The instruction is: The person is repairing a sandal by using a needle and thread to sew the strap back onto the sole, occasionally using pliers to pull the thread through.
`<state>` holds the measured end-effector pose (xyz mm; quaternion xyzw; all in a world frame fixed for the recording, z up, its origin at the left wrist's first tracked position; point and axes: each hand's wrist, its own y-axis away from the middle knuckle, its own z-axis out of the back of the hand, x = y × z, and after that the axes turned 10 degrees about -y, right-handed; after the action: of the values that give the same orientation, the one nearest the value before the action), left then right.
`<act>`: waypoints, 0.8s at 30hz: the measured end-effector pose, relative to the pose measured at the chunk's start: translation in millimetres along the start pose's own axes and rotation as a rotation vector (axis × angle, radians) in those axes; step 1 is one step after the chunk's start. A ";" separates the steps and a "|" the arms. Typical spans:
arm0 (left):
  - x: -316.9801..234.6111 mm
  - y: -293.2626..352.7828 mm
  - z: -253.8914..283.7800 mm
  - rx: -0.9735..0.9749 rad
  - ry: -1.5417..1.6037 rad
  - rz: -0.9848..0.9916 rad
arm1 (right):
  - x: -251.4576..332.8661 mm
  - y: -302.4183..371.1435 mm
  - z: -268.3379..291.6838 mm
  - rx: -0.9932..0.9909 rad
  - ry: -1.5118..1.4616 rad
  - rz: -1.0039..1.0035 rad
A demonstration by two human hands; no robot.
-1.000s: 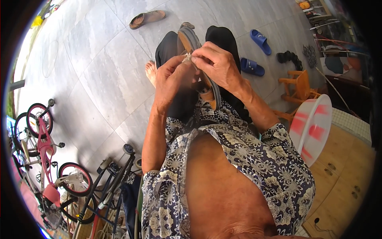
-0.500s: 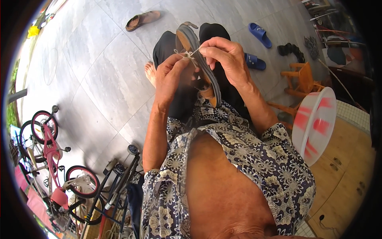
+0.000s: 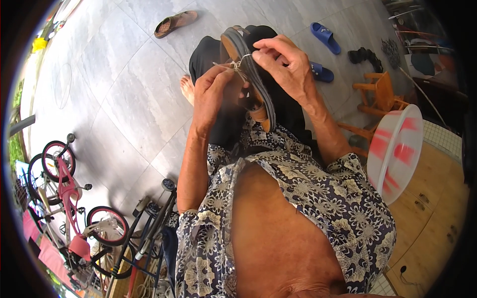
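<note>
A sandal [image 3: 266,102] with a dark sole and tan insole is tilted on its edge between my knees. Pale string [image 3: 238,67] is bunched in a knot at its side, with loose ends sticking out. My left hand [image 3: 211,94] is closed on the string, thumb and forefinger pinched beside the knot. Just right of the sole, my right hand [image 3: 285,64] has its thumb and forefinger apart. One curled string end comes up close to that thumb tip. The fingers of my left hand hide part of the sandal's straps.
A brown shoe [image 3: 175,24] and blue slippers [image 3: 325,37] lie on the grey tiles. To the right are a wooden stool [image 3: 381,94] and a clear red-patterned basin [image 3: 397,154]. A pink bicycle [image 3: 67,184] and a black folding frame [image 3: 151,213] stand at left.
My right hand has moved slightly right, and its thumb and forefinger have parted. The string end it pulled taut now curls loosely. My left hand stays at the knot.
</note>
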<state>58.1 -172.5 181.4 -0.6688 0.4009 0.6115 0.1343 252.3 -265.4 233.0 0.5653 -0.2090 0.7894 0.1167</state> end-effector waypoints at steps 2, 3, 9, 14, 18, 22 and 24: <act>-0.6 -0.8 -1.5 0.000 -0.009 -0.003 | -2.1 -3.2 -6.4 0.044 0.092 0.082; -2.2 -3.5 -1.5 0.008 -0.007 -0.010 | -3.8 -7.7 -9.2 0.089 0.183 0.170; -3.1 -5.3 -0.9 0.008 -0.015 -0.023 | -25.3 -17.2 -11.8 0.236 0.190 0.110; -1.3 -3.1 1.3 -0.004 -0.011 0.012 | -20.7 -22.7 -8.6 0.141 0.019 -0.015; -2.2 -6.0 0.4 0.011 -0.005 -0.008 | -14.6 -23.6 -1.2 0.075 -0.057 -0.053; 0.7 -7.1 -0.7 -0.010 0.011 -0.015 | -14.3 -13.6 -2.9 0.204 0.079 0.059; 0.4 -10.2 0.4 0.003 0.021 -0.022 | -19.9 -14.9 -5.7 0.304 0.119 0.068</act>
<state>64.9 -165.8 177.8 -0.6795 0.3958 0.6022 0.1378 260.3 -248.6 215.7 0.5212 -0.0990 0.8475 0.0152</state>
